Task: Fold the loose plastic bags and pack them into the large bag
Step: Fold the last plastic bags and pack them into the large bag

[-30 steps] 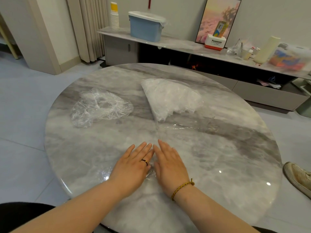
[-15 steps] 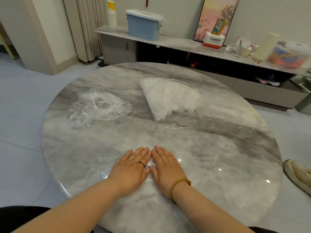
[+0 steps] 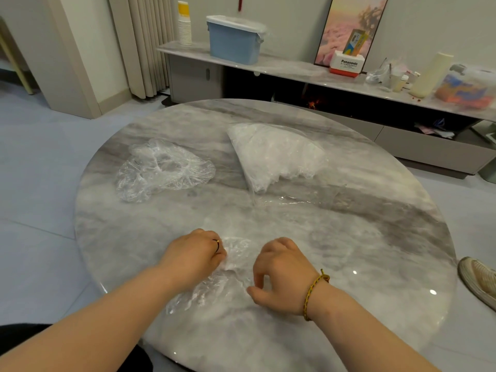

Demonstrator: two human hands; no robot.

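Down on the near side of the marble table [image 3: 349, 264] a crumpled clear bag [image 3: 233, 260] lies bunched between the two hands, its film trailing back under the left wrist toward the table's near edge. The left hand [image 3: 193, 255], ring [image 3: 217, 245] showing, has its fingers curled down into the bag's left side and grips the film. The right hand [image 3: 281, 275], braided bracelet [image 3: 314, 294] on the wrist, sits just right of that grip, fingers curled, thumb tip at the bag's right edge; whether any film is pinched there, I cannot tell. Beyond the left hand, well away toward the far left of the table, lies a loose heap of clear bags [image 3: 163, 170]. Beyond the right hand, farther back, the large bag [image 3: 273, 153] lies on its side, full of white folded plastic, mouth toward the hands. Off to the right of the right hand a shoe [image 3: 477, 277] pokes in beside the table. Far behind everything, a low sideboard [image 3: 295, 71] carries a blue bin [image 3: 233, 41]
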